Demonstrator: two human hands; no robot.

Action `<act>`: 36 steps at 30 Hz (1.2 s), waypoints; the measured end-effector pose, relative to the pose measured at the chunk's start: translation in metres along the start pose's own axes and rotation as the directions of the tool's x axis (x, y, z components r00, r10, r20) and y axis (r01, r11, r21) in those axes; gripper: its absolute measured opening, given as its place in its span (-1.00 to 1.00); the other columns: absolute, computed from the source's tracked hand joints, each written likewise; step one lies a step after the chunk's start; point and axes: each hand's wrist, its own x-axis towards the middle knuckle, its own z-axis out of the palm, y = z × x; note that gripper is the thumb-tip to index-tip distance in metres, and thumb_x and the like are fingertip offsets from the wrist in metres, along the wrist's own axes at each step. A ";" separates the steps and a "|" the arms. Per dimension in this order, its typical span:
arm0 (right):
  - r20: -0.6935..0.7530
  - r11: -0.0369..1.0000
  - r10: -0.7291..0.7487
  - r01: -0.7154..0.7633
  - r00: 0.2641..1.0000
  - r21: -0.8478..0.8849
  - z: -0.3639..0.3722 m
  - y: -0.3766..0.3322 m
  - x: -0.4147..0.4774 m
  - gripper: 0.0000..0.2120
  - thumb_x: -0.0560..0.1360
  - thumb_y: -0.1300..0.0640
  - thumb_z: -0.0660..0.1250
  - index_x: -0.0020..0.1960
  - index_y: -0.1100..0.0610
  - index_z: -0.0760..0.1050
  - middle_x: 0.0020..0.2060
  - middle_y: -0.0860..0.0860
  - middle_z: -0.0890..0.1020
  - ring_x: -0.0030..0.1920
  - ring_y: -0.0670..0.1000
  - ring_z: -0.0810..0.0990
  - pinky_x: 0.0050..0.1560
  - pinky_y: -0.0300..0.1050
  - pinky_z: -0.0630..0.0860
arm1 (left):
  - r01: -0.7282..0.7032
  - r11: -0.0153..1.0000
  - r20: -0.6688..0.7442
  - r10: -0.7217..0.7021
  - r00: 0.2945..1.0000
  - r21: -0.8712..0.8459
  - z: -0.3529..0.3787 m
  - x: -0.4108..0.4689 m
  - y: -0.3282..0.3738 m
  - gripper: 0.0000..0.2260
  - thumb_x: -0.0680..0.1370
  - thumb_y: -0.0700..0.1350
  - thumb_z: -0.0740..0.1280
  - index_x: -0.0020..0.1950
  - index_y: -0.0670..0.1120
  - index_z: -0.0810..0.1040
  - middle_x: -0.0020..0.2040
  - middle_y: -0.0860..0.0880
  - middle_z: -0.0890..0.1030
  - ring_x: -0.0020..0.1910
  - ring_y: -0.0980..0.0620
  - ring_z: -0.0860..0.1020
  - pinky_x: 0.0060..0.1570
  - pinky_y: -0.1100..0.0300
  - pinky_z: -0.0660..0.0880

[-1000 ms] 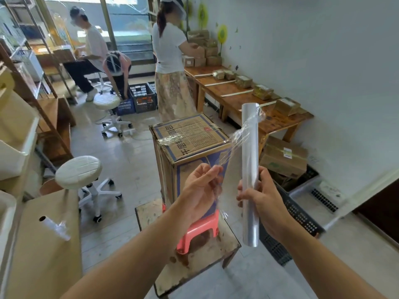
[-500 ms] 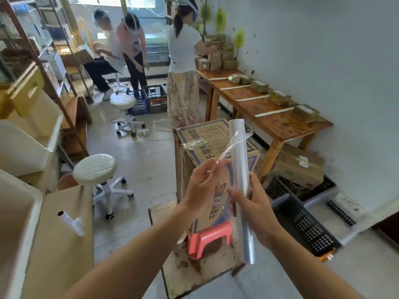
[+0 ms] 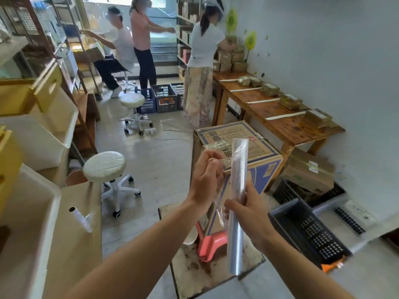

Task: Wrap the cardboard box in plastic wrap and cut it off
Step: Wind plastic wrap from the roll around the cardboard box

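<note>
Cardboard box [image 3: 239, 147] stands on a pink stool [image 3: 212, 243] atop a stained low platform [image 3: 216, 275], a strip of film across its top. Right hand [image 3: 248, 212] is wrapped around the roll of plastic wrap [image 3: 238, 201], held upright in front of the box. Left hand [image 3: 206, 180] pinches the loose film edge beside the roll.

Brown cardboard box [image 3: 244, 147] with blue print, upright on pink stool [image 3: 212, 244], crumpled film strip across top. Plastic wrap roll [image 3: 238, 203] near-vertical just in front of box.
</note>
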 end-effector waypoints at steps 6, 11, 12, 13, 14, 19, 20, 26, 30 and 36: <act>0.037 0.999 0.025 -0.026 0.999 0.032 0.022 -0.005 0.003 -0.76 0.50 0.11 0.43 0.08 0.09 0.41 -0.13 0.15 0.53 -0.21 0.04 0.57 -0.25 -0.23 0.54 | -0.208 0.950 0.165 0.173 0.971 0.231 -0.026 0.007 -0.011 -0.81 0.58 -0.19 0.35 0.15 0.00 0.47 -0.22 -0.23 0.54 -0.31 -0.24 0.48 -0.32 0.00 0.48; 0.104 0.993 -0.031 0.018 0.994 0.116 0.030 -0.017 0.011 -0.70 0.53 -0.02 0.39 0.18 0.05 0.41 -0.02 0.12 0.64 -0.01 0.08 0.67 -0.06 -0.13 0.60 | -0.116 0.988 0.159 0.098 0.982 0.105 -0.040 0.013 -0.010 -0.85 0.69 -0.25 0.14 0.00 -0.16 0.48 -0.37 0.17 0.56 -0.41 0.25 0.49 -0.39 0.40 0.41; 0.116 0.987 -0.075 0.057 0.990 0.150 0.032 -0.023 0.013 -0.69 0.54 0.01 0.37 0.21 0.05 0.38 -0.04 0.11 0.67 -0.03 0.05 0.69 -0.07 -0.14 0.61 | -0.110 0.989 0.186 0.090 0.978 0.099 -0.041 0.013 -0.010 -0.81 0.70 -0.23 0.10 -0.03 -0.15 0.47 -0.38 0.18 0.54 -0.42 0.25 0.48 -0.41 0.42 0.39; 0.112 0.983 -0.121 0.103 0.986 0.152 0.033 -0.028 0.017 -0.68 0.55 0.05 0.35 0.25 0.06 0.36 -0.06 0.10 0.68 -0.06 0.03 0.71 -0.09 -0.15 0.62 | -0.096 0.992 0.210 0.077 0.975 0.080 -0.043 0.013 -0.008 -0.79 0.71 -0.19 0.09 -0.03 -0.15 0.46 -0.37 0.16 0.53 -0.41 0.22 0.50 -0.42 0.40 0.40; 0.094 0.981 -0.158 0.145 0.983 0.132 0.034 -0.031 0.020 -0.65 0.56 0.07 0.35 0.28 0.07 0.33 -0.08 0.10 0.68 -0.09 0.02 0.71 -0.12 -0.16 0.62 | -0.070 0.996 0.228 0.057 0.972 0.048 -0.045 0.014 -0.007 -0.77 0.72 -0.13 0.08 -0.02 -0.17 0.46 -0.34 0.10 0.53 -0.38 0.12 0.52 -0.44 0.36 0.41; -0.002 0.980 -0.183 0.182 0.983 -0.083 0.031 -0.019 0.033 -0.65 0.52 0.11 0.42 0.22 0.02 0.35 -0.01 0.05 0.59 -0.05 0.01 0.68 -0.03 -0.02 0.65 | -0.006 0.996 0.178 0.021 0.984 -0.085 -0.059 0.034 -0.013 -0.71 0.73 -0.13 0.03 -0.05 -0.19 0.46 -0.47 0.02 0.29 -0.57 0.12 0.22 -0.59 0.32 0.21; -0.005 0.976 -0.196 0.195 0.981 -0.100 0.030 -0.016 0.033 -0.66 0.51 0.09 0.43 0.21 0.04 0.38 -0.01 0.01 0.60 -0.01 -0.01 0.67 -0.01 -0.04 0.64 | 0.003 0.997 0.174 0.010 0.985 -0.078 -0.061 0.036 -0.015 -0.70 0.73 -0.14 0.03 -0.07 -0.19 0.46 -0.46 0.00 0.26 -0.58 0.11 0.19 -0.60 0.31 0.17; -0.039 0.946 -0.227 0.211 0.973 -0.248 0.023 -0.017 0.029 -0.59 0.46 0.00 0.46 0.21 0.12 0.45 -0.03 -0.02 0.63 0.00 -0.04 0.66 -0.05 -0.12 0.66 | 0.033 0.999 0.233 -0.030 0.972 -0.006 -0.071 0.044 -0.024 -0.70 0.72 -0.11 0.08 -0.07 -0.22 0.48 -0.47 0.03 0.27 -0.57 0.13 0.20 -0.58 0.31 0.15; -0.009 0.905 -0.365 0.353 0.931 -0.237 0.014 -0.022 0.027 -0.07 0.41 0.27 0.53 0.51 -0.17 0.03 0.09 -0.13 0.53 -0.06 -0.05 0.68 -0.12 -0.22 0.65 | 0.076 0.995 0.222 -0.089 0.971 0.066 -0.081 0.052 -0.031 -0.69 0.69 -0.13 0.14 -0.05 -0.35 0.51 -0.49 0.05 0.27 -0.56 0.15 0.21 -0.56 0.31 0.12; 0.082 0.855 -0.440 0.445 0.894 -0.266 0.013 -0.013 0.031 -0.38 0.43 0.27 0.51 0.16 -0.19 0.19 0.12 0.08 0.49 -0.04 0.03 0.67 -0.24 -0.23 0.65 | 0.202 0.979 0.169 -0.200 0.965 0.007 -0.097 0.065 -0.058 -0.71 0.69 -0.11 0.17 -0.14 -0.17 0.56 -0.49 0.03 0.36 -0.56 0.13 0.28 -0.56 0.30 0.25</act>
